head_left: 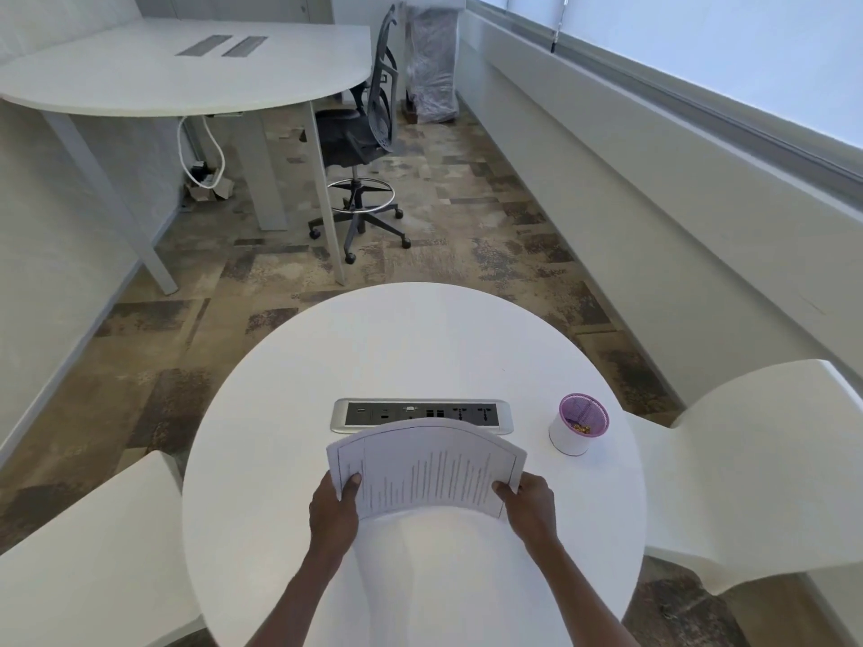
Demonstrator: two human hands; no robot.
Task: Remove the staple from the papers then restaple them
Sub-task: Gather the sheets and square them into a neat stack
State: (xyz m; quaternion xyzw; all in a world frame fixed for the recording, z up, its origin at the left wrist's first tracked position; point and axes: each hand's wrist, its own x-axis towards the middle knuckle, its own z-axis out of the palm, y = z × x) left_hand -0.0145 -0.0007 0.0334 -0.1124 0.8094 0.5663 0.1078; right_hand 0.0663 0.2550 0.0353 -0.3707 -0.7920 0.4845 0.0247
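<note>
1. Standing under everything was the round white table (411, 357), with a power strip (421, 415) sunk into its middle and a white chair (756, 464) just beside its right edge.
2. Held above the table's near half, the papers (427, 469) hung just in front of the power strip, bowed upward in the middle. That bow suggested a thin, light, floppy sheaf that would sag unless held at both ends.
3. The left hand (334, 511) pinched the papers' left edge, thumb on top; the right hand (530, 504) pinched the right edge likewise.
4. A small cup (578, 429) with a purple mesh rim stood well right of the papers; small gold bits lay inside.
5. No staple, remover or stapler could be made out. I judged the corner carrying the staple the best place to pinch, with the sheaf laid flat, since thin sheets tear easily there.
</note>
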